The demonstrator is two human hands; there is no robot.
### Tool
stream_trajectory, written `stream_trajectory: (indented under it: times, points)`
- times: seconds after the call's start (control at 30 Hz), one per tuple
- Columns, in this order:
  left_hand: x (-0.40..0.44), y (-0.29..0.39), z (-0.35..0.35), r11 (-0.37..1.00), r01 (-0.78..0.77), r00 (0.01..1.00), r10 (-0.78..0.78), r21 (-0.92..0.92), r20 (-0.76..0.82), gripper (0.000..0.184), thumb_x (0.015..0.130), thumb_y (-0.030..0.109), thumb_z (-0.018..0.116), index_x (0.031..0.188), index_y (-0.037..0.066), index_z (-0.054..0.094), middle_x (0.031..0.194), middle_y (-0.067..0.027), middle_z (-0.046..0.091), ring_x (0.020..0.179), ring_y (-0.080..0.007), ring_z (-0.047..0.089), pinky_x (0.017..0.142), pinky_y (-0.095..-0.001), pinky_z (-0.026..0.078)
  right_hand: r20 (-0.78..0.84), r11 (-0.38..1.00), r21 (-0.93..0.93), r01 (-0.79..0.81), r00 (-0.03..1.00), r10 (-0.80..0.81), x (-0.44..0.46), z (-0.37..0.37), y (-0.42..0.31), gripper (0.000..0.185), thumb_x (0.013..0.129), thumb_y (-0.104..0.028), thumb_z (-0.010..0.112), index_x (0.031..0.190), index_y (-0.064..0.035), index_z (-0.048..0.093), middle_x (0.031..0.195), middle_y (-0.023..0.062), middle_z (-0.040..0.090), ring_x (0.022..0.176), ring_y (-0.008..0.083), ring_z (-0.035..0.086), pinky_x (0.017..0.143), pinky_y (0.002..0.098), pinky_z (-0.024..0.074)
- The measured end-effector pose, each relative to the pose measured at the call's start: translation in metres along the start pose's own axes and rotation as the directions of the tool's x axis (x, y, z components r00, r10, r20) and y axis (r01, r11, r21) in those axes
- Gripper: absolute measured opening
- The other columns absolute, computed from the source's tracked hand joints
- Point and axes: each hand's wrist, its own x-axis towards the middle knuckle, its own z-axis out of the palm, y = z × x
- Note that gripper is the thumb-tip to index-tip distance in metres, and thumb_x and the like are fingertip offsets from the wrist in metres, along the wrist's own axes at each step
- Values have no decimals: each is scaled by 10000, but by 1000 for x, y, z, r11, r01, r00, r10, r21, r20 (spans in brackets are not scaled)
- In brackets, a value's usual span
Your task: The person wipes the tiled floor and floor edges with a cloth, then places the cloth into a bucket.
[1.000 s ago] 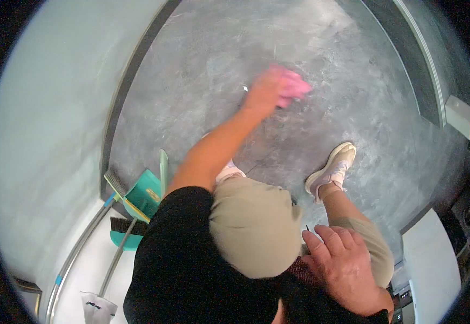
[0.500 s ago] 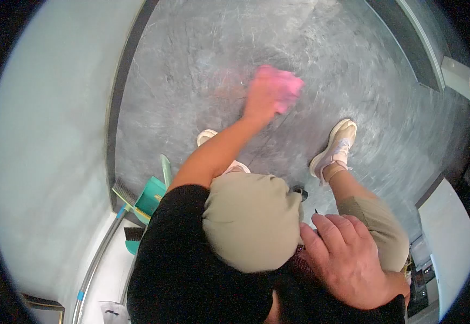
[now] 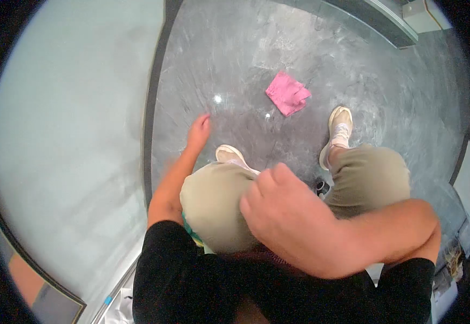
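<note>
A crumpled pink cloth (image 3: 288, 94) lies on the grey floor (image 3: 235, 54), untouched. My left hand (image 3: 199, 132) is low over the floor, left of the cloth and beyond my left shoe. Its fingers look pressed together; anything inside them is hidden. My right hand (image 3: 278, 202) is at my left knee (image 3: 213, 205), back of the hand up and slightly blurred. Those fingers are curled in, and their contents cannot be seen.
My shoes (image 3: 340, 127) stand apart on the floor. A small black object (image 3: 322, 187) sits between my legs. A pale wall panel (image 3: 78, 108) with dark edging runs along the left. Part of a green dustpan (image 3: 190, 228) shows beside my left knee.
My left hand has let go of the pink cloth and moved left and back toward me. My right hand has shifted left to my left knee. The view has turned.
</note>
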Motion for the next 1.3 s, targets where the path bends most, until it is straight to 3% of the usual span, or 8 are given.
stream_trajectory:
  times: [0.27,0.4,0.47,0.6,0.8,1.07,1.13,1.3]
  points:
    - [-92,-36,0,896,402,910,-413,-188,-23,263,918,202,556,1125,75,658,954,-106,713,869,-200,675,772,-333,515,179,964,-197,176,974,-141,-8,13,-5,184,721,-217,657,869,-111,689,829,30,639,823,190,573,684,338,386]
    - [-90,-43,9,837,336,942,-297,-431,157,267,903,206,581,1125,79,659,959,-120,710,866,-220,680,765,-341,520,-108,973,-225,55,991,-81,-21,27,-10,234,690,-237,695,891,-119,704,877,34,664,867,198,595,710,342,403]
    - [-106,22,-36,991,77,997,-78,107,10,274,873,182,606,1126,93,662,973,-132,703,902,-263,666,814,-370,509,-101,985,-162,55,992,-72,-27,21,-11,239,683,-226,701,894,-113,704,877,34,673,883,208,611,731,343,418]
    - [-105,39,-79,982,89,996,-88,167,-10,271,841,149,615,1100,90,668,1024,-151,681,974,-322,624,878,-410,477,-26,988,-152,18,999,-22,-25,13,-8,225,693,-205,696,894,-103,704,853,32,675,873,209,625,734,330,434]
    - [-61,70,-76,951,241,830,-98,193,-550,248,825,114,618,1063,55,657,1132,-167,628,1094,-344,555,962,-423,422,-130,997,-69,-43,991,34,-27,27,11,161,712,-153,664,851,-76,689,830,93,679,853,243,644,728,334,472]
    - [21,73,-54,993,64,834,-109,-101,-541,263,870,103,578,1121,48,637,1250,-168,563,1168,-307,525,979,-380,424,630,991,-137,-1,771,88,37,173,140,196,832,-156,569,937,-67,709,952,125,685,903,254,663,745,397,533]
    - [38,61,-47,967,109,846,-213,-232,-489,261,887,105,570,1135,51,633,1230,-154,581,1170,-289,527,965,-361,437,626,929,-368,41,749,215,73,205,193,274,844,-154,552,1079,-67,663,1072,109,658,984,262,636,783,402,529]
    - [64,2,-4,892,67,751,-341,-448,-566,237,903,107,548,1104,16,635,1211,-138,580,1041,-237,577,932,-342,450,95,881,-96,-463,877,471,111,281,254,349,829,-191,600,1156,-70,570,1090,98,596,1015,300,592,758,395,529]
